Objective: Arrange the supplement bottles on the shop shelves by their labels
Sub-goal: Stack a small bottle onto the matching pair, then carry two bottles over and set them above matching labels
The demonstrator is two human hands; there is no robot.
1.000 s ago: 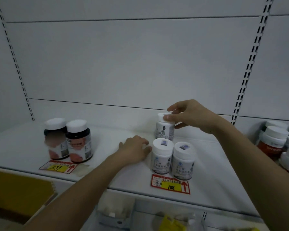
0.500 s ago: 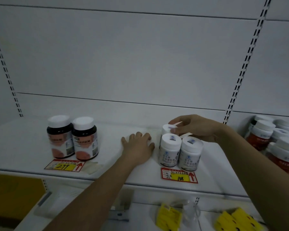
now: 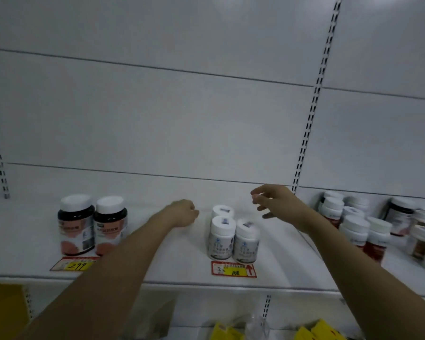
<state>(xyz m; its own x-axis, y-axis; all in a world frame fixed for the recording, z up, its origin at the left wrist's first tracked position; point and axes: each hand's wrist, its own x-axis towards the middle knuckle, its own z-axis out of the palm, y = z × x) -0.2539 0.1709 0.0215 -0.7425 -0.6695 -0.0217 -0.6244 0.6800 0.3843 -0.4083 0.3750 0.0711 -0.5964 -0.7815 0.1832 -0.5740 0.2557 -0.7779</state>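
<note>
Three small white supplement bottles [image 3: 232, 238] stand together on the white shelf [image 3: 172, 273], two in front and one behind, above a red and yellow price tag [image 3: 234, 269] marked 108. My left hand [image 3: 182, 213] rests on the shelf just left of them, fingers curled under, holding nothing. My right hand [image 3: 276, 204] hovers above and to the right of the bottles, fingers loosely spread and empty. Two dark bottles with white caps [image 3: 92, 225] stand at the left above a tag [image 3: 71, 265] marked 299.
Several white-capped bottles with red labels [image 3: 358, 227] crowd the shelf section at the right, past a slotted upright [image 3: 312, 106]. Yellow packets [image 3: 312, 331] lie on the shelf below. The back panel is plain white.
My right hand has let go of the rear white bottle and lifted up and to the right. My left hand has curled its fingers. The view has tilted upward.
</note>
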